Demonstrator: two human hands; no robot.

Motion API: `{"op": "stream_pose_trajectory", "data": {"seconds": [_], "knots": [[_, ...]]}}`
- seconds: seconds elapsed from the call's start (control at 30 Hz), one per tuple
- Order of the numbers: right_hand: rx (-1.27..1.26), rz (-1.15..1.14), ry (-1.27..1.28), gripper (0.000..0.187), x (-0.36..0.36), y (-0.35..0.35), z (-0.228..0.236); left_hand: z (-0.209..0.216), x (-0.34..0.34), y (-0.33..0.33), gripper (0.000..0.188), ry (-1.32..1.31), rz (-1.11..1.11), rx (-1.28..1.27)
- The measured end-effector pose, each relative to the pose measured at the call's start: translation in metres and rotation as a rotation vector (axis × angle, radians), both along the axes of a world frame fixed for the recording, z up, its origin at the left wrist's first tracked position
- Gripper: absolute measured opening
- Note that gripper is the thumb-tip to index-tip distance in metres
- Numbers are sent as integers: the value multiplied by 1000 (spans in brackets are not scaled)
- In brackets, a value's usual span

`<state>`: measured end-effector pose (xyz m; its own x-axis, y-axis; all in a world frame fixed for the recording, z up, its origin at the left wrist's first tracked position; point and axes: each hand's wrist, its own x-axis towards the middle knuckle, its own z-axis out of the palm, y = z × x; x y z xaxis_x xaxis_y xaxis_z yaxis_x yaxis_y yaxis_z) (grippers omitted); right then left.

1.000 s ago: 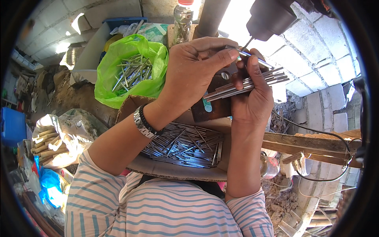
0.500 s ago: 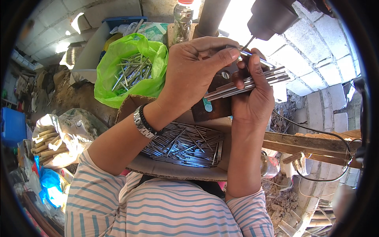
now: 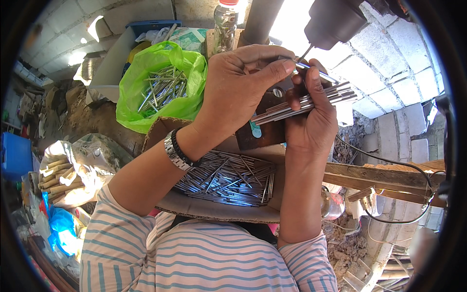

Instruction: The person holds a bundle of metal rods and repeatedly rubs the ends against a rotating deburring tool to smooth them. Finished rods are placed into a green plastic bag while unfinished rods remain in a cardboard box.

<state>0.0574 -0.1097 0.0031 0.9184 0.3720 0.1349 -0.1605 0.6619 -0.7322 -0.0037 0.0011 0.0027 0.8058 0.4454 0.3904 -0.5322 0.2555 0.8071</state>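
My left hand (image 3: 231, 92) pinches one end of a thin metal rod (image 3: 323, 74) between thumb and fingers. Just above that rod, the tip of a slim drill bit (image 3: 306, 52) points down from a dark drill head (image 3: 335, 22); whether it touches the rod I cannot tell. A bundle of similar metal rods (image 3: 279, 113) is gripped in my right hand (image 3: 311, 121), whose fingertips are also close to the single rod. Under both hands is a dark block (image 3: 265, 138), partly hidden. Below my wrists, a cardboard box (image 3: 219, 212) holds many loose rods (image 3: 228, 177).
A green plastic bag (image 3: 129, 104) of rods stands at the far left of the box, beside a clear bottle (image 3: 224, 29) with a red cap. On the right run a wooden beam (image 3: 374, 179) and a black cable (image 3: 384, 158). White block walls (image 3: 389, 63) stand behind.
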Motion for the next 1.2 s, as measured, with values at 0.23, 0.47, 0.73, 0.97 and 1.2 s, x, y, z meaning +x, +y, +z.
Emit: {"op": "stream_pose_trajectory", "data": {"seconds": [0.23, 0.47, 0.73, 0.97, 1.2], "knots": [[-1, -30, -18, 24, 0, 3, 0, 0, 1, 0, 15, 9, 45, 14], [-40, 25, -41, 28, 0, 2, 0, 1, 4, -2, 15, 62, 48, -39], [95, 52, 45, 44, 6, -1, -1, 20, -28, 72, 17, 308, 497, 454], [141, 60, 140, 42, 9, -3, -1, 21, -73, 120, 19, 871, 1185, 1013], [141, 116, 108, 44, 11, -3, -3, 3, -43, 86, 21, 488, 637, 965]]}}
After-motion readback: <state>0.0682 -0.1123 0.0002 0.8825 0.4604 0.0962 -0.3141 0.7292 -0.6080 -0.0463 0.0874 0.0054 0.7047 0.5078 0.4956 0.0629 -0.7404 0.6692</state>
